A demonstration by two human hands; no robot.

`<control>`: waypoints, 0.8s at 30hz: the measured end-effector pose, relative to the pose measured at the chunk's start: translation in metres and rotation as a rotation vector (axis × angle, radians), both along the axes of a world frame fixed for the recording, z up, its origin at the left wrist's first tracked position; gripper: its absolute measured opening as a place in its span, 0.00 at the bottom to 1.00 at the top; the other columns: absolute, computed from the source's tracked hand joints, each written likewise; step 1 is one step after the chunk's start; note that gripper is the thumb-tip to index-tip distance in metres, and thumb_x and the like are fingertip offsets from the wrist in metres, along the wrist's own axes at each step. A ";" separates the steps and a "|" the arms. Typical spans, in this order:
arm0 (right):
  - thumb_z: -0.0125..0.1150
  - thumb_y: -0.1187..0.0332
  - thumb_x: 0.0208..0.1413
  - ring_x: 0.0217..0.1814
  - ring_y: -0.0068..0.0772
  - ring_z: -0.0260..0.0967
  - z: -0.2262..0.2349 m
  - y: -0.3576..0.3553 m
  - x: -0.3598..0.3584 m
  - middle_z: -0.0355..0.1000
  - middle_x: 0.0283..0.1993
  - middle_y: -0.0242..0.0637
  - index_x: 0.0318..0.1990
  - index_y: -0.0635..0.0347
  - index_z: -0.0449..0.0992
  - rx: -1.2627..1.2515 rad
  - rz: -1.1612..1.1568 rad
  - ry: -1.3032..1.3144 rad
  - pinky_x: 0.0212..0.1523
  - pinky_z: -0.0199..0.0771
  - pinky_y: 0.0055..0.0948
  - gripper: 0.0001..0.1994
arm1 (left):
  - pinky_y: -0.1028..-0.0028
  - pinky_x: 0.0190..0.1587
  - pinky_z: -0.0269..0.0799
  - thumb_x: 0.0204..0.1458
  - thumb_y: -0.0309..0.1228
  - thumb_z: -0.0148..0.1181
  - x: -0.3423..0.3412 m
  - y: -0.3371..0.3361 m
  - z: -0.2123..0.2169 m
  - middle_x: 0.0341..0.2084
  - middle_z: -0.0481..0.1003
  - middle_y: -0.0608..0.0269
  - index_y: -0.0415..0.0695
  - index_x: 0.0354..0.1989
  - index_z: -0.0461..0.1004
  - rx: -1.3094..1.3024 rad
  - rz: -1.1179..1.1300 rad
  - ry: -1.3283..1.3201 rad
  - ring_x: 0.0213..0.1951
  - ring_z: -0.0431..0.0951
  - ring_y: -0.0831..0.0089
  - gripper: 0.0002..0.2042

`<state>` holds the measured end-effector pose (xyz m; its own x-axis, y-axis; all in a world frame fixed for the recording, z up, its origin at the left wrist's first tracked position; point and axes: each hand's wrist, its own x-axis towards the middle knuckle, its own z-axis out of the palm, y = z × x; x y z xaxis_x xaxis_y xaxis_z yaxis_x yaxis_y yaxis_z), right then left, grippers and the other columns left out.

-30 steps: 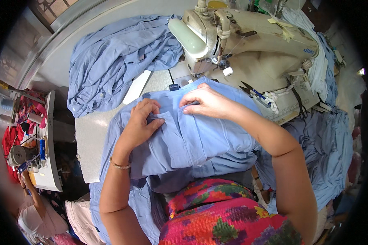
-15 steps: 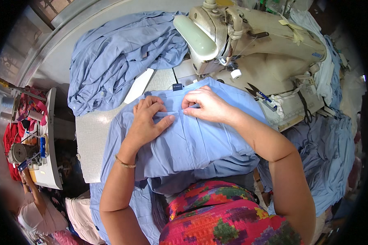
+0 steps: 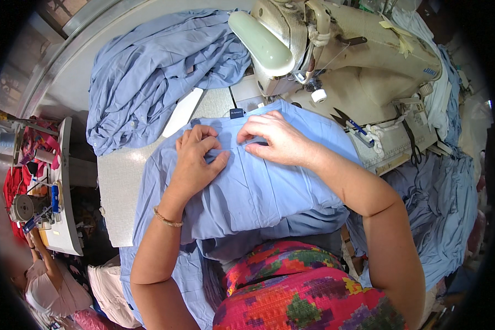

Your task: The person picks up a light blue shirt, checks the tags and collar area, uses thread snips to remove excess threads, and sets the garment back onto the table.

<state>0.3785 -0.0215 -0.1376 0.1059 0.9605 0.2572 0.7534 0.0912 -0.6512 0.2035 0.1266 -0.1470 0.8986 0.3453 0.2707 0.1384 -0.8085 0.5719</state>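
A light blue garment (image 3: 258, 192) is spread over the front of the sewing table and my lap, a small dark label (image 3: 236, 113) at its far edge. My left hand (image 3: 197, 162) rests on the cloth, fingers bent and thumb apart from them. Just to its right, my right hand (image 3: 275, 138) lies on the same garment, with a gap between thumb and forefinger. Neither hand visibly grips a fold. The garment's far edge lies close in front of the sewing machine (image 3: 363, 49), near its needle area.
A heap of blue garments (image 3: 159, 77) lies at the back left beside a white strip (image 3: 182, 113). Thread snips (image 3: 353, 126) and black scissors (image 3: 412, 143) are at the right. More blue cloth (image 3: 429, 214) hangs there. At far left, another person (image 3: 52, 286) works by a table.
The raised fold between my hands has been let go and lies flatter. My right thumb and forefinger have parted, and that hand has shifted slightly left.
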 end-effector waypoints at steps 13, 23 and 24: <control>0.57 0.76 0.48 0.45 0.31 0.66 -0.011 0.001 0.002 0.69 0.37 0.26 0.37 0.47 0.80 0.098 0.116 -0.134 0.55 0.54 0.33 0.12 | 0.62 0.56 0.56 0.45 0.28 0.64 -0.022 -0.010 0.033 0.47 0.70 0.59 0.44 0.42 0.74 0.117 0.001 -0.030 0.51 0.68 0.59 0.14; 0.58 0.75 0.47 0.46 0.29 0.66 -0.013 0.003 0.002 0.68 0.38 0.25 0.37 0.46 0.80 0.133 0.132 -0.165 0.55 0.54 0.33 0.11 | 0.51 0.65 0.48 0.52 0.53 0.53 -0.073 -0.141 0.002 0.64 0.58 0.50 0.36 0.61 0.60 0.265 -0.150 0.219 0.65 0.58 0.53 0.36; 0.58 0.75 0.47 0.46 0.29 0.66 -0.014 0.002 0.002 0.68 0.38 0.25 0.37 0.46 0.81 0.142 0.132 -0.171 0.55 0.54 0.33 0.11 | 0.52 0.65 0.49 0.52 0.54 0.53 -0.080 -0.146 0.003 0.64 0.58 0.50 0.36 0.61 0.60 0.232 -0.175 0.223 0.65 0.58 0.53 0.36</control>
<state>0.3800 -0.0195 -0.1519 -0.0748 0.9161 0.3938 0.8269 0.2777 -0.4890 0.1235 -0.0190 -0.1437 0.9844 0.1334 0.1149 0.0869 -0.9358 0.3416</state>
